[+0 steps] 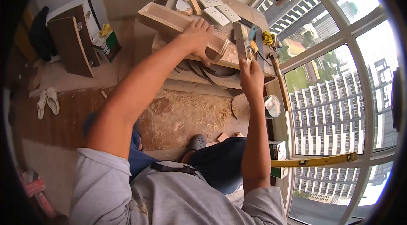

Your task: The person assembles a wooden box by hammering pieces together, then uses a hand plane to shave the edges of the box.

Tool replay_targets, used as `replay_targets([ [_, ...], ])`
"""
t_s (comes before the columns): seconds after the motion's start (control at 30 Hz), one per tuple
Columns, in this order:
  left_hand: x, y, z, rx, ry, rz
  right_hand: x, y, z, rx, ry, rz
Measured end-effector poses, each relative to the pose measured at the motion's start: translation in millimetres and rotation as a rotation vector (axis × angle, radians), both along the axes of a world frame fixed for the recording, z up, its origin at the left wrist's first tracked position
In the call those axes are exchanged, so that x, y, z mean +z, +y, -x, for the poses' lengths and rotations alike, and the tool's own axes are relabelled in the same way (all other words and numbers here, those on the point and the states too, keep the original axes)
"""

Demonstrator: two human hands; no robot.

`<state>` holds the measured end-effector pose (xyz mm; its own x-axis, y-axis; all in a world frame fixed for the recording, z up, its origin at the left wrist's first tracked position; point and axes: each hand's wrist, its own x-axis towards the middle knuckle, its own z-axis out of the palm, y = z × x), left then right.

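A long wooden piece with moulded edges (163, 18) lies at a slant across the workbench (229, 57). My left hand (198, 40) rests over its right part, fingers on top and thumb down its near side, gripping it. To the right, my right hand (252, 74) is closed around the lower end of a flat, straight tool (240, 40) that stands out beyond my fingers; its exact kind I cannot make out. The tool is apart from the wooden piece. Behind them on the bench lie white socket plates (216, 15) and a white tray (184, 2).
A hammer (280, 81) lies along the bench's right edge, near yellow gloves (268, 37). Below stands an open can (272, 106). A yellow level (313, 161) juts out by the window. Wood shavings (178, 114) cover the floor. Brown panels (70, 47) lean at the left.
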<state>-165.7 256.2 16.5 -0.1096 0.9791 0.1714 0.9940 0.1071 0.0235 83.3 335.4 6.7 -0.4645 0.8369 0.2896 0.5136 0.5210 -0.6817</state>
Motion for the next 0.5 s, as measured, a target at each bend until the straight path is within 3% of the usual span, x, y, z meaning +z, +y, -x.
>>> replay_targets([
  [0.03, -1.2, 4.6, -0.5, 0.026, -0.083, 0.023, 7.2, 4.8, 17.5, 0.001, -0.109, -0.105],
  [0.13, -8.6, 5.3, -0.7, 0.052, -0.095, -0.034, 14.6, 11.5, 59.4, -0.031, -0.318, -0.099],
  [0.23, -26.6, 12.8, 1.8, 0.085, 0.021, -0.157, 13.6, 27.4, 89.8, -0.033, -0.356, -0.125],
  [0.37, -24.8, 11.4, 2.9, 0.094, -0.031, -0.157, 14.6, 66.3, 125.4, -0.032, -0.467, -0.185],
  [0.47, -27.8, 13.9, 6.7, 0.088, -0.056, -0.161, 15.5, 19.7, 101.5, -0.087, -0.499, -0.121],
  [0.5, -30.0, 14.1, 8.2, 0.067, -0.054, -0.196, 8.6, 4.3, 85.2, -0.040, -0.510, -0.219],
])
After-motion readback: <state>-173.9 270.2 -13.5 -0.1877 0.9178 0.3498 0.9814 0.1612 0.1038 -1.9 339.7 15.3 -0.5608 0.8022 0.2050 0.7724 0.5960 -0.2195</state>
